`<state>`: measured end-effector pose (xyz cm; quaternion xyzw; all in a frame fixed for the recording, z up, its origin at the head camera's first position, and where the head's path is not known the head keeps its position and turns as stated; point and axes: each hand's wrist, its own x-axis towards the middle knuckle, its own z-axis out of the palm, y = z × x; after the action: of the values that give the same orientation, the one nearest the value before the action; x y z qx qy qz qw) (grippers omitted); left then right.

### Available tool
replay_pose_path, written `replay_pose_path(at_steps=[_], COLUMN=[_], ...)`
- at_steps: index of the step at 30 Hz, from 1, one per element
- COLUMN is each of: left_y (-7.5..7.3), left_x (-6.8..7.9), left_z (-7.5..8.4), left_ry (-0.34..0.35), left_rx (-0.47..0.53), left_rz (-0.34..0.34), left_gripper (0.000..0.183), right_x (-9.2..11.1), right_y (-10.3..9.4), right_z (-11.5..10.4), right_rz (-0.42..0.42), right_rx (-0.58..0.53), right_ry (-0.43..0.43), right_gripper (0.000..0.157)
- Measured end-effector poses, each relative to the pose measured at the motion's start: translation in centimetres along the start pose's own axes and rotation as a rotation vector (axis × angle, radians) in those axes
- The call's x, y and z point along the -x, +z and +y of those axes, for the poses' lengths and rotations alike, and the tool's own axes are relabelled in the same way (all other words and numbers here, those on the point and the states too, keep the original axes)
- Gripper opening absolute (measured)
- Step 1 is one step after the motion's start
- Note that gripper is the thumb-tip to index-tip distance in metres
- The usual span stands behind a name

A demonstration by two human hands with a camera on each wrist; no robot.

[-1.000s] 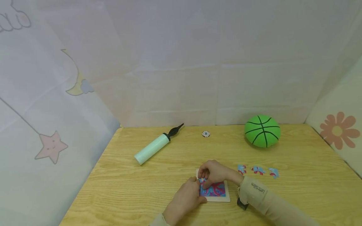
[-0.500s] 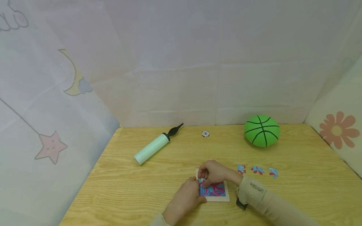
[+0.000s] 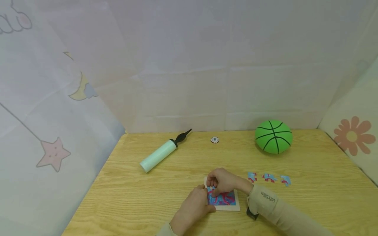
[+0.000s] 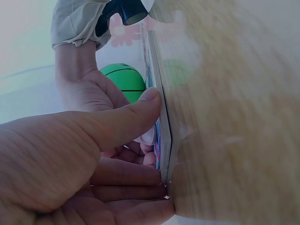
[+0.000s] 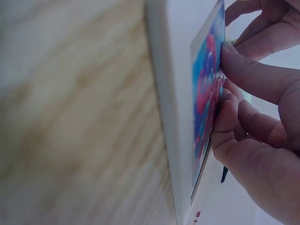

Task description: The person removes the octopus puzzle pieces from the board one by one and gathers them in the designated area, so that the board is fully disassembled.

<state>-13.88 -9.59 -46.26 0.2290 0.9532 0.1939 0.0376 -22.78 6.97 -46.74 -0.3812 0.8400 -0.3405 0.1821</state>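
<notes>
A jigsaw puzzle in a white tray [image 3: 225,207] lies flat on the table, its picture in blue, purple and pink. My left hand [image 3: 193,203] holds the tray at its left side, thumb [image 4: 140,110] on the near edge and fingers along the left edge. Over the puzzle's upper left part, my right hand [image 3: 225,180] has its fingers curled down onto the picture. In the right wrist view, its thumb [image 5: 258,77] and fingers [image 5: 227,122] pinch at a puzzle piece [image 5: 218,86], mostly hidden by them.
Three loose puzzle pieces [image 3: 269,177] lie in a row right of the tray. Farther back are a green ball [image 3: 274,137] with black lines, a round chip [image 3: 215,140] and a pale green hand pump [image 3: 159,154] with a black nozzle. Fabric walls stand behind and at both sides.
Both hands stay almost where they were on the puzzle and tray. Only a tiny shift of the right hand's fingers shows; the loose pieces have not moved.
</notes>
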Motion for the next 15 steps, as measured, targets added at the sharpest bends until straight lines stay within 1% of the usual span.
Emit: replay_pose_path(at_steps=[6, 15], left_y=[0.03, -0.03], left_x=[0.0, -0.03], left_z=[-0.06, -0.09], left_ry=[0.017, 0.006], left_rx=[0.023, 0.02], left_rz=[0.019, 0.022], left_gripper=[0.041, 0.042], right_x=[-0.07, -0.17], right_y=[0.16, 0.21], right_z=[0.13, 0.19], right_rz=[-0.02, -0.036], right_rx=[-0.005, -0.017], right_ry=[0.0, -0.006], right_gripper=[0.029, 0.029])
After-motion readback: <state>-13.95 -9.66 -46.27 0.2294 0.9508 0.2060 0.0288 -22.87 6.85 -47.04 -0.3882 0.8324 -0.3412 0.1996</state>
